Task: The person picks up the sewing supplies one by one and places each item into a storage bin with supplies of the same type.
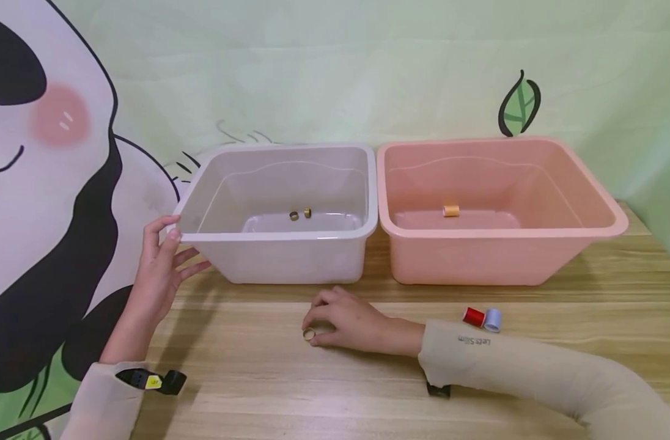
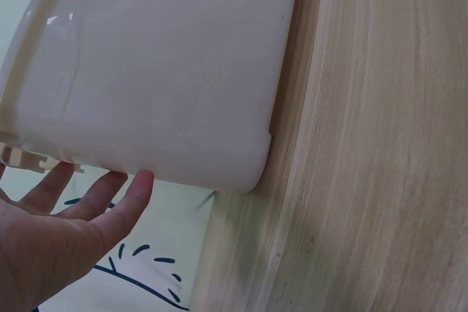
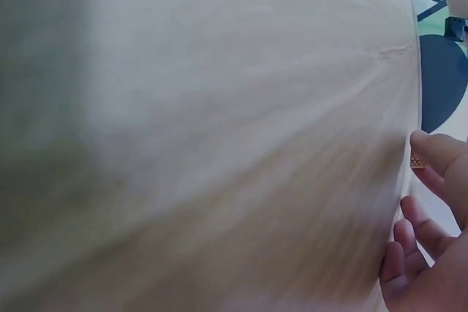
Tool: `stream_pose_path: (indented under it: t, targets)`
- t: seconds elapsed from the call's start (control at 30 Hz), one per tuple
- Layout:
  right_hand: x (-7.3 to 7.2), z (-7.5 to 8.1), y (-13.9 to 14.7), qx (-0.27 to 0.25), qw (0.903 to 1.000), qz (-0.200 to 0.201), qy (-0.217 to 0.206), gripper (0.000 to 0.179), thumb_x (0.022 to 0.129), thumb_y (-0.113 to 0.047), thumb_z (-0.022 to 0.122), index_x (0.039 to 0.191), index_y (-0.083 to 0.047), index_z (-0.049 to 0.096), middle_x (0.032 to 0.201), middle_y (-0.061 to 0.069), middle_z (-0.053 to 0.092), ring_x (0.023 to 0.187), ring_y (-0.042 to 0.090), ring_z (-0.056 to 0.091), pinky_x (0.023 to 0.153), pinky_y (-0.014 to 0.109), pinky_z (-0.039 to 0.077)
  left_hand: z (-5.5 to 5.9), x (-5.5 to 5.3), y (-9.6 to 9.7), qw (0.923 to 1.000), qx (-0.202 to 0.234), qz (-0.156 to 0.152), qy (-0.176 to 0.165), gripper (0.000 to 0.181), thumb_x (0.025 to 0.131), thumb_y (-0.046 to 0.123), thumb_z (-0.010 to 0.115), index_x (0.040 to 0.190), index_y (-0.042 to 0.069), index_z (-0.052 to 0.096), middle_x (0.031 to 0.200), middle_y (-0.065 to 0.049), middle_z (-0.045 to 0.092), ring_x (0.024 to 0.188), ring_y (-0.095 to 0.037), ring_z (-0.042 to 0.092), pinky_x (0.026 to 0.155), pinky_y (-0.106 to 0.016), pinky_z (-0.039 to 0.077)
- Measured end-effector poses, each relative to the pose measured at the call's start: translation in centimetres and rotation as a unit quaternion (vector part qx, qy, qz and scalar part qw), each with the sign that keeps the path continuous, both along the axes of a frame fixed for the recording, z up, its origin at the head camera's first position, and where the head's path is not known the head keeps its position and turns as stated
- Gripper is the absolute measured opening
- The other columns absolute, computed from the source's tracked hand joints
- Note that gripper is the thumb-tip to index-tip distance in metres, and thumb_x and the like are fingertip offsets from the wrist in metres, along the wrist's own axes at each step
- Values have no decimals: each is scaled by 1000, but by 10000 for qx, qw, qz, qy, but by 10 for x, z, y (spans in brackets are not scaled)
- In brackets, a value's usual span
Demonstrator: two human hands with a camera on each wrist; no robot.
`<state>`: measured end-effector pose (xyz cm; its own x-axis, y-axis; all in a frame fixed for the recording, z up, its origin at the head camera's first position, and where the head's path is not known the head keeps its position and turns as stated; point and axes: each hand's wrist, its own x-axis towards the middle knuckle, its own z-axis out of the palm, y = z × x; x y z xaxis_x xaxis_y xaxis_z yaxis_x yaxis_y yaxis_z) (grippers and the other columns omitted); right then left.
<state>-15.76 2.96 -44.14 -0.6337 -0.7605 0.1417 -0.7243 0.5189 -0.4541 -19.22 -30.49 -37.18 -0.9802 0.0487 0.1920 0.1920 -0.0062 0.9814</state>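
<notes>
With the thumb on top of the rim and fingers underneath, my left hand [image 1: 161, 263] holds the front left corner of the white plastic bin [image 1: 291, 260]. The wrist view shows those fingers [image 2: 131, 202] against the bin's outer wall. My right hand [image 1: 348, 321], low over the table in front of that bin, pinches a small brass ring thimble [image 1: 309, 334] between thumb and index finger. Its dimpled gold surface [image 3: 417, 161] shows in the right wrist view. Inside the white bin lie two similar brass rings [image 1: 301, 214].
Beside the white bin stands a pink bin [image 1: 472, 260] with an orange thread spool [image 1: 451, 211] in it. A red spool [image 1: 474, 317] and a pale blue spool [image 1: 493, 319] lie on the wooden table [image 1: 247, 391], just beyond the right sleeve. A printed cloth [image 1: 313, 73] hangs behind.
</notes>
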Motion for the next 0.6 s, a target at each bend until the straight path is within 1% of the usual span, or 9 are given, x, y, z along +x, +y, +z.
stream_pose_path:
  t: [0.17, 0.3, 0.47, 0.6]
  targets:
    - [-1, 4, 3, -148, 9999, 76, -7, 23, 84, -39, 71, 104, -29, 69, 107, -11, 59, 104, 8, 51, 91, 25, 44, 0, -1, 0, 10000, -23, -25, 36, 39, 102, 27, 41, 138, 27, 26, 143, -8, 27, 104, -19, 62, 78, -40, 56]
    - [0, 9, 6, -269, 9995, 114, -97, 23, 84, -37, 71, 105, -27, 69, 107, -11, 60, 100, 5, 53, 88, 21, 46, -1, -1, -1, 10000, 8, -47, 71, 39, 102, 26, 41, 138, 27, 26, 143, -8, 28, 104, -19, 63, 78, -41, 56]
    - [0, 14, 8, -355, 9991, 149, -163, 22, 85, -35, 70, 105, -27, 68, 107, -11, 60, 94, 5, 55, 83, 17, 46, -1, -1, -1, 9999, 13, -53, 89, 39, 102, 26, 40, 138, 27, 26, 143, -8, 28, 104, -19, 63, 78, -41, 56]
    - [1, 16, 9, -348, 9992, 163, -96, 22, 85, -35, 70, 105, -27, 68, 108, -11, 60, 96, 5, 55, 84, 18, 47, -1, -1, -1, 9999, 13, -53, 89, 39, 102, 26, 40, 138, 27, 26, 143, -8, 28, 104, -19, 63, 78, -41, 56]
